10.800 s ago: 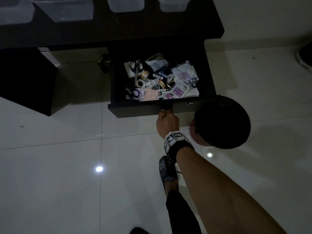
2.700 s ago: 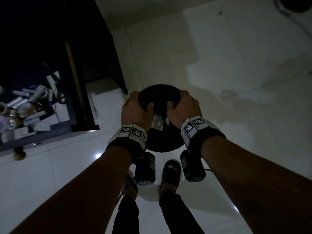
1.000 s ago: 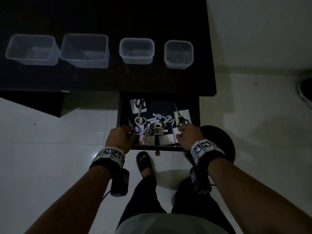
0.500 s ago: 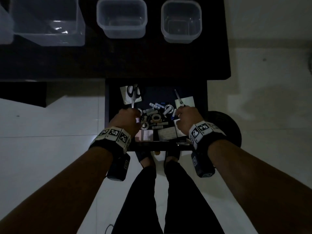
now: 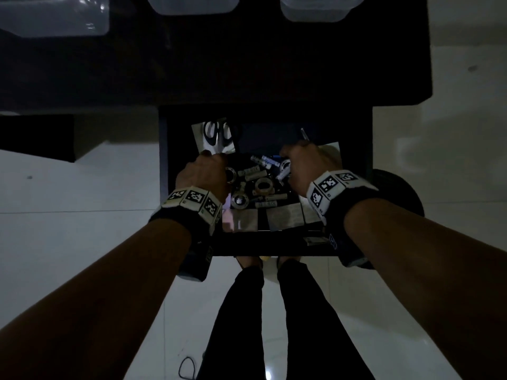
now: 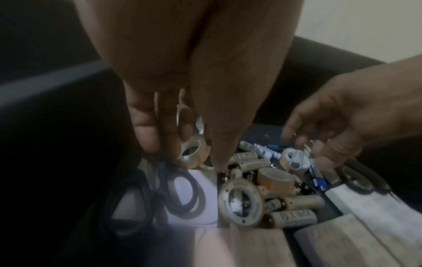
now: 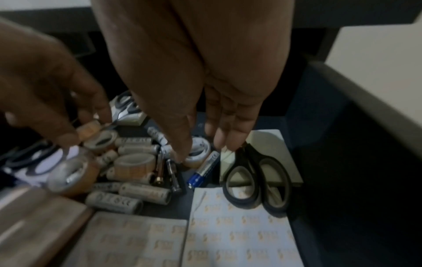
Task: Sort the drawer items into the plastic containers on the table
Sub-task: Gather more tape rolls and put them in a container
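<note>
Hands reach slack-fingered into the drawer, grasping nothing: right hand should pinch the tape roll, left hand the scissors.

From above, the containers are cut off by the top edge, and both wrists cover the drawer corners. The left hand hides the scissor blades. Labels on the batteries are too blurred to read.
</note>
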